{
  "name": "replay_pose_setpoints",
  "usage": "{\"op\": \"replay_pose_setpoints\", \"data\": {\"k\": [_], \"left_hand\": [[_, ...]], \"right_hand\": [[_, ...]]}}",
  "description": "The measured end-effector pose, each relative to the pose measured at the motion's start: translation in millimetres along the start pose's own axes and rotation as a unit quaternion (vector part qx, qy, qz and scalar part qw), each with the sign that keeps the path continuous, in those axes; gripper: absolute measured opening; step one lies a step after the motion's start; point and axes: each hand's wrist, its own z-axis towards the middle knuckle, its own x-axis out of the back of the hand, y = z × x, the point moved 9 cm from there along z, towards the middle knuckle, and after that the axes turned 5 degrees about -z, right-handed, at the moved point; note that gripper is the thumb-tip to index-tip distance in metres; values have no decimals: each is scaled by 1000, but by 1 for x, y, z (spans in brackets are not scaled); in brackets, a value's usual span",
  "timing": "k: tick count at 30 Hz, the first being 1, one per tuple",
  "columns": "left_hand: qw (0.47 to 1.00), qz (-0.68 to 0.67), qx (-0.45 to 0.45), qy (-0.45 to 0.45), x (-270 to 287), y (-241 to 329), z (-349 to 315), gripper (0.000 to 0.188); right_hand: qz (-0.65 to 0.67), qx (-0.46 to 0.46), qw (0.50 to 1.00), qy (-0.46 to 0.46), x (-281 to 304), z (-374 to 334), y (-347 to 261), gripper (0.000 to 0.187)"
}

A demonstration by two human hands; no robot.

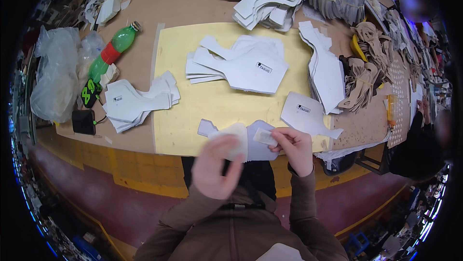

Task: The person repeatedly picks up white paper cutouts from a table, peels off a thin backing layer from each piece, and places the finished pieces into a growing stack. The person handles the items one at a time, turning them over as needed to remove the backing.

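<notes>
Near the front edge of the table, my right hand (295, 147) pinches a small pale rectangular patch (264, 136) between thumb and fingers. Under it lies a bluish-white cut shoe-upper piece (259, 152). My left hand (217, 167), smeared by motion, is over a whitish, rounded piece (239, 135) that overlaps the bluish one; whether it grips this piece is unclear. Ahead lies a pile of white cut pieces (251, 66), the top one bearing a dark printed mark. To the right is a single marked white piece (304, 111).
A yellow sheet (173, 49) covers the middle of the table. At left are another white pile (137, 99), a green bottle (111, 53), a black wallet-like object (84, 121) and a plastic bag (55, 73). More stacks (320, 68) and beige bundles (369, 75) stand right; a person (417, 145) is beyond.
</notes>
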Motion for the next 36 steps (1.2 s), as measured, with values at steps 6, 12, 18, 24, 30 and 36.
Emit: {"op": "replay_pose_setpoints", "data": {"k": [6, 12, 18, 24, 30, 36], "left_hand": [[997, -42, 17, -70, -70, -3, 13, 54], [996, 11, 13, -92, -66, -20, 7, 39], [943, -262, 205, -32, -54, -44, 2, 21], [758, -557, 328, -82, -44, -44, -12, 25], [746, -568, 303, -168, -54, -26, -19, 34], [782, -515, 339, -95, -48, -58, -26, 26]], "right_hand": [[70, 125, 985, -98, -8, -20, -24, 26], [42, 168, 984, 44, 14, -44, -17, 19], [36, 219, 968, 116, 25, -50, -20, 21], [115, 254, 958, 60, 7, -40, -45, 60], [-158, 428, 877, -152, -34, -56, -107, 47], [-88, 551, 821, -122, -30, -79, -113, 9]]}}
